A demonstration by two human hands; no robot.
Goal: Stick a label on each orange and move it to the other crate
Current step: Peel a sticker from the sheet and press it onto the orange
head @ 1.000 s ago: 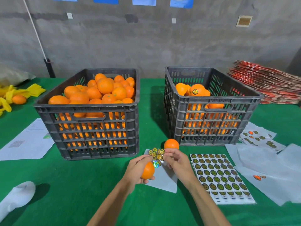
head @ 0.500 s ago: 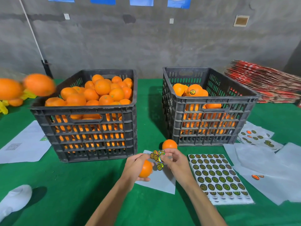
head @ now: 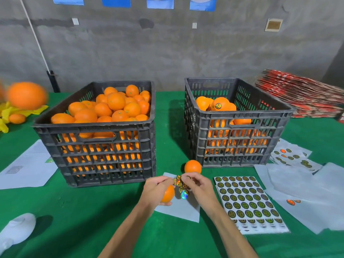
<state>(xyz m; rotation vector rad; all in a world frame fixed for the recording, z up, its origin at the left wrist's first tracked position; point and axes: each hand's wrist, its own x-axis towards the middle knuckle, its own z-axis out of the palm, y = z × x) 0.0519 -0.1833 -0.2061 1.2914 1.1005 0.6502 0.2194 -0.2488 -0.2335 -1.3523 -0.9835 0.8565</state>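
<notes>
Cloth [head: 111, 216], green, covers the whole table under my view. At far left I note a white object [head: 16, 229] near the front edge, a white paper sheet [head: 28, 170], and a blurred orange fruit [head: 27, 95] above yellow material [head: 11, 112]. The left crate [head: 96, 146], dark plastic, is heaped with unlabelled oranges [head: 115, 105]. In front of the gap between the crates, the left hand [head: 155, 190] grips one orange [head: 168, 194], fingers curled round it, just above a grey backing sheet [head: 178, 209]. Between the hands hangs a bunch of shiny round labels [head: 181, 186]; the right hand [head: 199, 187] pinches at it with thumb and fingers drawn together. I cannot tell which single label is being taken. A second loose orange [head: 193, 166] sits on the cloth just beyond the hands, close to the right crate [head: 240, 138]. That crate is partly filled; its topmost orange [head: 221, 104] carries a label. Right of the hands lies a full label sheet [head: 247, 200], then used sheets [head: 297, 187]. A red stack of flat cartons [head: 301, 94] lies at far right.
</notes>
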